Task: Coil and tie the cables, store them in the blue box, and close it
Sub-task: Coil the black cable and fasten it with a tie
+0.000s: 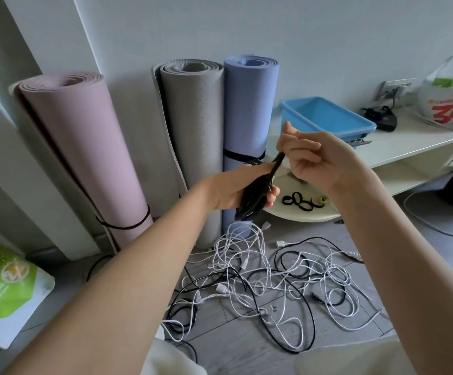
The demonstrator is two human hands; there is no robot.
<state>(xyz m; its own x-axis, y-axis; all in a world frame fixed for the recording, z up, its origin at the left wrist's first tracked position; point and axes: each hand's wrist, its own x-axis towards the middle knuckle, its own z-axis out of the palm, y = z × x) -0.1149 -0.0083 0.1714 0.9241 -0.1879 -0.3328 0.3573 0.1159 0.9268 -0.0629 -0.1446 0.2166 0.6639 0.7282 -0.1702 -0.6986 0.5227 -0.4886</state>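
The bag point(6, 290) at lower left, on the floor, carries green print reading "ctical English", cut off at its edge; smaller lines below are too small to read. The white bag point(452, 100) at far right, on the shelf top, shows large red characters that look like "3" and part of a splash mark, not fully legible.

The left hand point(236, 189) grips a black coil point(255, 197) of cable, fingers curled round its bunched loops. The right hand point(314, 158) pinches the coil's upper end, fingers curled, just above the left. Both are held in the air in front of the blue mat point(249, 109).

The box point(328, 119) sits open on the shelf point(398, 147), behind the right hand, which hides part of its near side. A charger point(383, 119) lies just beside it. Black ties point(299, 201) lie on the lower shelf, near the left hand's fingertips.

On the floor below the hands sprawls a tangle point(268, 280) of white and black cables with plugs. A pink mat point(84, 155) and a grey mat point(195, 142) stand against the wall beside the blue one.
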